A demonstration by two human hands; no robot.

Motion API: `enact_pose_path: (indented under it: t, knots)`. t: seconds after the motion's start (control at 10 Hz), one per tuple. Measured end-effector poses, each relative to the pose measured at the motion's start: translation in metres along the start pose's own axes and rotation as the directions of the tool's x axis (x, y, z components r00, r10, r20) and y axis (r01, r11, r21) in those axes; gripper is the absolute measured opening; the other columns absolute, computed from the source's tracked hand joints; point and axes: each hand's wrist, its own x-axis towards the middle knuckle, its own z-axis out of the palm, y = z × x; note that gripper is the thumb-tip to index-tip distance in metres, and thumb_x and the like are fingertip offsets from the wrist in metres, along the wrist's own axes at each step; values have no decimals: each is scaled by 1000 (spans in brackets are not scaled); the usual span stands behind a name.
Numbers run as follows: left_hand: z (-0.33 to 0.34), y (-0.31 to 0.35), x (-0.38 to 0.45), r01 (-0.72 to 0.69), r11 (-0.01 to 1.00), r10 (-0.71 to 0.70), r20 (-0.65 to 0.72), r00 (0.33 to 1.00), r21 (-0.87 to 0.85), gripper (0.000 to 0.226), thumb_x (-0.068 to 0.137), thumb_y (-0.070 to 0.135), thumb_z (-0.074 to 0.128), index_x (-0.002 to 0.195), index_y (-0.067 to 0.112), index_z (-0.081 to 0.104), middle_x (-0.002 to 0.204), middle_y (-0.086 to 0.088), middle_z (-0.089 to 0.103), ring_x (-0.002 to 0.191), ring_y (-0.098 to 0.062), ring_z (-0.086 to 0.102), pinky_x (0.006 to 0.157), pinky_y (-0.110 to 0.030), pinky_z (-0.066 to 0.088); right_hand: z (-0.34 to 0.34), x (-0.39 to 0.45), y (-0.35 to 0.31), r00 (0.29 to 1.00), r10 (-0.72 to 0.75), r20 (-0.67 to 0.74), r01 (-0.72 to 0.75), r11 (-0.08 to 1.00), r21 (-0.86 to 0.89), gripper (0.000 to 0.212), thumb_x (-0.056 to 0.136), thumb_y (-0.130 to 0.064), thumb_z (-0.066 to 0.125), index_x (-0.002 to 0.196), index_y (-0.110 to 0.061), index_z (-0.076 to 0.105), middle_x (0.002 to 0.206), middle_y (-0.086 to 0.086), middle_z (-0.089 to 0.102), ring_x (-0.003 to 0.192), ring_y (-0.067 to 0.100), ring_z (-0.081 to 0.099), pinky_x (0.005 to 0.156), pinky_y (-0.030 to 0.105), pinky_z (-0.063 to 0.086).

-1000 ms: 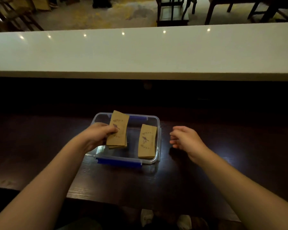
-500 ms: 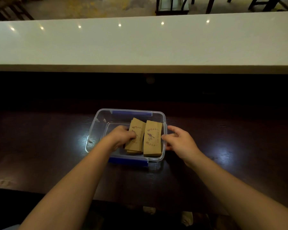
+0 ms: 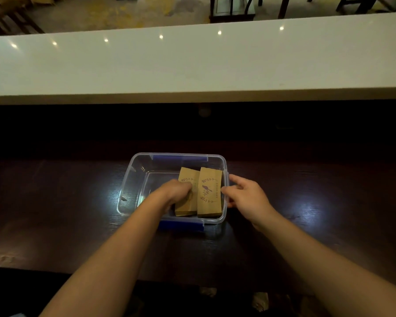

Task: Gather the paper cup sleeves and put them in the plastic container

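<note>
Paper cup sleeves lie in two stacks inside the clear plastic container [image 3: 126, 191] on the dark table [image 3: 55, 202]: a left stack [image 3: 188, 202] and a right stack [image 3: 209, 193] (bird print on top), side by side. The left hand [image 3: 177, 191] curls its fingers [image 3: 188, 185] onto the left stack. The right hand [image 3: 247, 195] rests loosely open against the container's right rim, thumb at the right stack's edge. How many sleeves each stack holds cannot be told.
</note>
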Motion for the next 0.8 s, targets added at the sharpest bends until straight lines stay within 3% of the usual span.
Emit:
enact_pose_path:
  t: [0.1, 0.3, 0.4, 0.5, 0.6, 0.7, 0.8]
  knots:
    - [1, 2, -1, 8, 1000, -8, -49, 999, 3, 19, 93, 21, 48, 107, 10, 54, 107, -13, 62, 96, -28, 60, 76, -38, 51, 0, 1, 2, 1000, 5, -3, -5, 1000, -29, 40, 88, -7, 57, 122, -28, 61, 81, 15, 74, 77, 21, 72, 62, 26, 59]
    - [-2, 0, -7, -14, 992, 2, -99, 995, -122, 24, 88, 11, 59, 109, 12, 49, 111, -13, 59, 95, -28, 60, 73, -39, 52, 0, 2, 3, 999, 33, -28, -34, 998, -50, 36, 89, -11, 59, 121, -26, 63, 85, 7, 76, 80, 22, 73, 69, 33, 61]
    - [1, -1, -8, -25, 989, 7, -120, 993, -148, 24, 88, 17, 60, 107, 15, 46, 106, -10, 57, 95, -28, 59, 74, -40, 52, 1, -2, -2, 998, 38, -42, -41, 997, -61, 36, 89, -11, 59, 119, -30, 62, 89, 10, 75, 85, 27, 72, 71, 36, 61]
    - [2, 0, -12, -38, 994, 21, -151, 988, -107, 13, 90, 26, 56, 93, 19, 46, 89, -3, 55, 82, -22, 57, 75, -40, 52, 2, -6, -6, 998, 34, -45, -37, 996, -80, 29, 89, -12, 58, 110, -30, 67, 86, 6, 76, 82, 23, 72, 67, 31, 61]
    - [0, 0, -15, -53, 999, 55, -192, 980, 11, 18, 90, 30, 55, 80, 18, 47, 89, -5, 59, 80, -22, 59, 82, -43, 54, 3, -8, -8, 997, 25, -76, -35, 991, -129, 23, 88, -14, 61, 90, -36, 67, 85, 2, 75, 83, 22, 72, 77, 42, 60]
    - [-7, 3, -23, -89, 976, 141, -270, 953, 196, 26, 89, 33, 55, 104, 12, 53, 93, -6, 60, 84, -23, 60, 76, -39, 53, 3, -9, -14, 990, 20, -139, -54, 968, -244, 14, 86, -24, 64, 97, -33, 66, 93, 2, 72, 90, 24, 69, 84, 50, 56]
    - [-4, 15, -40, -200, 838, 409, -342, 846, 508, 42, 87, 35, 53, 120, 10, 53, 106, -12, 61, 90, -28, 58, 67, -34, 42, -2, -11, -18, 976, -15, -219, -68, 927, -368, 53, 86, -36, 63, 133, -15, 53, 117, 9, 68, 105, 26, 64, 93, 46, 51]
